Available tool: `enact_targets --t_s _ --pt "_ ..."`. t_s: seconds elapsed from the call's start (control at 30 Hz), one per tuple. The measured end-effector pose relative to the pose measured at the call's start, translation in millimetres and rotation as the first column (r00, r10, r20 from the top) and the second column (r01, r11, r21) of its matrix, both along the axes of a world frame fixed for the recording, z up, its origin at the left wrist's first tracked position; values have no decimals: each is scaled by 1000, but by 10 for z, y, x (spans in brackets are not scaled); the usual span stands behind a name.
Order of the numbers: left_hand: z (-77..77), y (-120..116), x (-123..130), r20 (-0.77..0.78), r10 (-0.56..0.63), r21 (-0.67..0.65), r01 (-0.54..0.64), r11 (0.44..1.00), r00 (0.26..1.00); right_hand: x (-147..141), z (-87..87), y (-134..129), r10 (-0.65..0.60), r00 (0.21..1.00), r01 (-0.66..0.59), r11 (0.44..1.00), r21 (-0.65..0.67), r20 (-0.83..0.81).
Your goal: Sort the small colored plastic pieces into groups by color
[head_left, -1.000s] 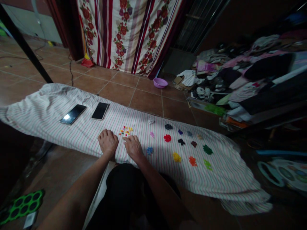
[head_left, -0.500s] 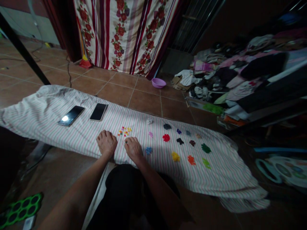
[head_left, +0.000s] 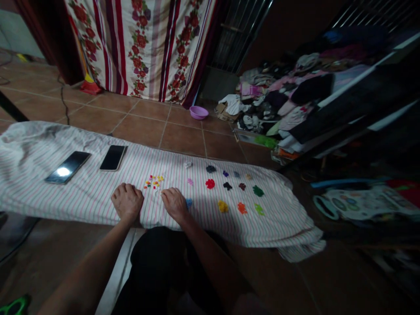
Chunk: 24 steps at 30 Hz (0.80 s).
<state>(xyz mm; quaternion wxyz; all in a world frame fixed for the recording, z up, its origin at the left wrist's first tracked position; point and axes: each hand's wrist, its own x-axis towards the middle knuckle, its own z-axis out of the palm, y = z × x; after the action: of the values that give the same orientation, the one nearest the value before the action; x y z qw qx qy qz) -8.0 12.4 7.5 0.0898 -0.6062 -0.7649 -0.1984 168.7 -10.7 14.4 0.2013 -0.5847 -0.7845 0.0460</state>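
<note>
My left hand [head_left: 127, 202] rests on the striped cloth with its fingers curled under; whatever is beneath them is hidden. My right hand [head_left: 175, 204] is closed in a pinch at thumb and forefinger, low over the cloth. What it pinches, if anything, is too small to make out. Just beyond and between the hands lies a scatter of tiny mixed-colour pieces [head_left: 155, 181], mostly yellow, red and orange. A small blue pile [head_left: 189, 202] is partly covered by my right hand. Further right sit single-colour piles, among them red [head_left: 210, 183], yellow [head_left: 222, 206], black [head_left: 227, 186] and dark green [head_left: 258, 190].
Two phones, a larger one [head_left: 68, 167] and a smaller one [head_left: 113, 158], lie on the cloth [head_left: 88, 192] at left. Beyond are a purple basin [head_left: 198, 113] on the tiled floor, a floral curtain [head_left: 141, 48] and a heap of clothes [head_left: 282, 96].
The view has swung to the right, so everything sits further left. My right hand now covers part of the blue pile. A dark speck at its fingertips is no longer visible.
</note>
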Motion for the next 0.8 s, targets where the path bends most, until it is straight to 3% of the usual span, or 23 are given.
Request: enact_targets --t_s 0.47,0.8 --pt "34 -33 17 13 20 -29 -20 999 1000 453 115 -141 -147 987 141 986 89 64" --pt "51 -45 19 31 17 -26 -16 1000 999 1043 81 -242 -281 959 277 955 107 21"
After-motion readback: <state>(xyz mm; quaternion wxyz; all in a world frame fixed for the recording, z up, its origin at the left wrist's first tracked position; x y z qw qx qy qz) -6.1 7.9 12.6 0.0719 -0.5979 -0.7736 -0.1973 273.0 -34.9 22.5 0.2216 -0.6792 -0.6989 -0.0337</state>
